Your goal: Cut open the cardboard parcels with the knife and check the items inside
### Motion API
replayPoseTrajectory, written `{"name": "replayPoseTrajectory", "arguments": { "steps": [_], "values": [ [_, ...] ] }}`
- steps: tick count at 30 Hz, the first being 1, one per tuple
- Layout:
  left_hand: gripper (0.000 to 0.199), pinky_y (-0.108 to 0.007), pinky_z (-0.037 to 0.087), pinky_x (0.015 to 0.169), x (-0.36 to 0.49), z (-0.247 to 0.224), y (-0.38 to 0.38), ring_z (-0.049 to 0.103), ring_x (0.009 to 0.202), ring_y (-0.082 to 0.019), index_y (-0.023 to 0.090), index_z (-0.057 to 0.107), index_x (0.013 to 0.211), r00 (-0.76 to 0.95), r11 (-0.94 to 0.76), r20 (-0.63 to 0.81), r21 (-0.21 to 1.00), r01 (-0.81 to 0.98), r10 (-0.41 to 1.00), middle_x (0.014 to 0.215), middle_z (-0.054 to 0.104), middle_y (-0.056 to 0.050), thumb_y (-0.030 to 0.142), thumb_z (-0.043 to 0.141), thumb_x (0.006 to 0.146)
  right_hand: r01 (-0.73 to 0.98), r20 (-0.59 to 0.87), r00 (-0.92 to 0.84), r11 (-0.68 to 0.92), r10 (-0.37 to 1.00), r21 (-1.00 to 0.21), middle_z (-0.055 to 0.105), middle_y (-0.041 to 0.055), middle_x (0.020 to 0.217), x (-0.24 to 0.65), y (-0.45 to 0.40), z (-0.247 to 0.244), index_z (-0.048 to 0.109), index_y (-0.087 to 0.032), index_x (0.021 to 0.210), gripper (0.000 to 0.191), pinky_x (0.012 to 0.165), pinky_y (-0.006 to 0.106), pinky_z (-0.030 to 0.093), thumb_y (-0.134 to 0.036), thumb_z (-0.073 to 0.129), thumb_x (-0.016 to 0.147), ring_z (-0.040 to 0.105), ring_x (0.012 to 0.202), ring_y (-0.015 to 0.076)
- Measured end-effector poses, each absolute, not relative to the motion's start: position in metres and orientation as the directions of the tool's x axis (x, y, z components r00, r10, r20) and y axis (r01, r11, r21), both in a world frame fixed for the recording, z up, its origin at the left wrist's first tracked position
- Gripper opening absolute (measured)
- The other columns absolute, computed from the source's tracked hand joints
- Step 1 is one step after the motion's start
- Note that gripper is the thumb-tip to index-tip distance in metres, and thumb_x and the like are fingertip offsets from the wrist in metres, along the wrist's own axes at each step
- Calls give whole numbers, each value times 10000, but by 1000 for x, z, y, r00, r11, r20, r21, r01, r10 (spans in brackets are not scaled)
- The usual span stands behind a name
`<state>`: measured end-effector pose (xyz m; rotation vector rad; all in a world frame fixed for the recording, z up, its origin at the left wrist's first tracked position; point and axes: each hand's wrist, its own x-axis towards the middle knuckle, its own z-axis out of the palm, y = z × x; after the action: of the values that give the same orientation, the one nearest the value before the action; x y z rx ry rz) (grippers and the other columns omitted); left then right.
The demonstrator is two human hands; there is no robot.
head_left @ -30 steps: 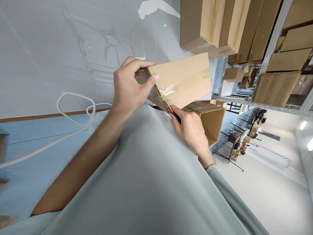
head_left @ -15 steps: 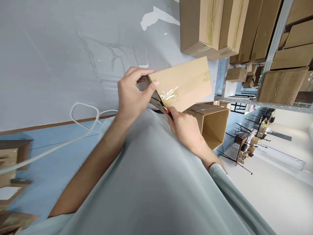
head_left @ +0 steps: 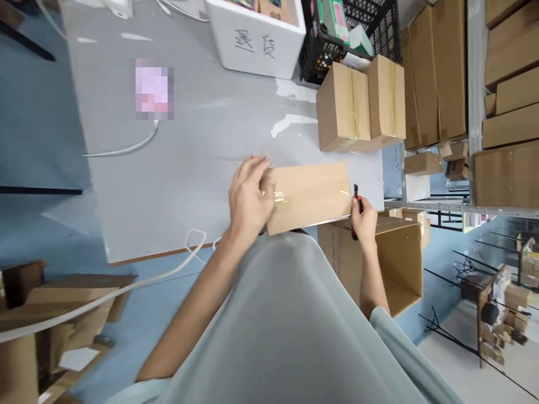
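A small taped cardboard box (head_left: 309, 196) lies at the near edge of the grey table (head_left: 189, 191), close against my shirt. My left hand (head_left: 251, 196) grips its left end, the thumb on the top face and the fingers around the far corner. Shiny clear tape shows beside the thumb and again near the right end. My right hand (head_left: 365, 223) is wrapped around a red and black utility knife (head_left: 356, 216) just off the box's right end. The knife's tip points away from me, and the blade is too small to make out.
Two taped cartons (head_left: 343, 109) stand at the far right, before a black crate (head_left: 309, 50) and a white foam box (head_left: 256, 45). An open carton (head_left: 398, 264) sits below my right hand. A white cable (head_left: 147, 279) crosses on the left. Shelves of boxes (head_left: 505, 174) rise at right.
My right hand has drawn the utility knife from the box's left end to beyond its right end. The box lies straighter, still in my left hand. The view takes in more of the table.
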<state>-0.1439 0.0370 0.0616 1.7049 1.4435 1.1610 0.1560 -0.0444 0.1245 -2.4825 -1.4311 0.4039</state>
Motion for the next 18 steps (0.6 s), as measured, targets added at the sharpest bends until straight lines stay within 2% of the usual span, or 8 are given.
{"name": "replayPoseTrajectory", "arguments": {
  "steps": [2,5,7,10,13,18],
  "values": [
    [427,-643,440,1372,-113,78,33,497,1665,-362,353,716,1495,120,-308,286,828,468,951,1631,671,-67,290,654,1077,794,-139,452,-468,881,-388,804,99,872,155,-51,128,761,-191,1111,413,800,313,502,-483,470,1133,727,814,263],
    [339,-683,384,1388,-54,92,25,454,1694,-378,340,752,1426,336,-426,297,794,433,894,1662,654,-60,361,598,1125,766,-166,452,-477,877,-431,817,92,906,162,-57,135,760,-194,1139,428,835,305,524,-499,460,1147,749,849,250],
    [332,-720,322,1403,-19,91,21,413,1716,-401,331,759,1406,414,-455,278,781,428,867,1717,612,-68,406,584,1134,765,-184,420,-456,889,-456,841,109,989,169,-59,139,766,-194,1155,415,880,312,546,-473,459,1150,775,915,251],
    [363,-774,222,1415,8,81,20,335,1748,-436,329,737,1432,426,-436,232,762,480,875,1796,524,-76,463,603,1123,763,-216,355,-415,910,-495,871,126,1149,178,-63,143,757,-194,1309,375,962,343,580,-383,484,1134,812,1035,263],
    [383,-786,178,1422,12,76,21,306,1758,-443,334,730,1432,402,-390,178,746,540,898,1816,495,-70,511,614,1112,750,-267,300,-400,916,-527,872,129,1283,186,-64,142,653,-210,1556,462,1002,371,611,-352,504,1143,834,1138,275],
    [401,-780,181,1429,11,82,21,310,1758,-433,381,746,1374,356,-301,92,748,591,930,1759,560,-30,622,626,1078,787,-305,118,-276,945,-551,814,117,1467,196,-49,135,631,-254,1627,488,1054,376,623,-346,476,1173,812,1276,279]
  ]
}}
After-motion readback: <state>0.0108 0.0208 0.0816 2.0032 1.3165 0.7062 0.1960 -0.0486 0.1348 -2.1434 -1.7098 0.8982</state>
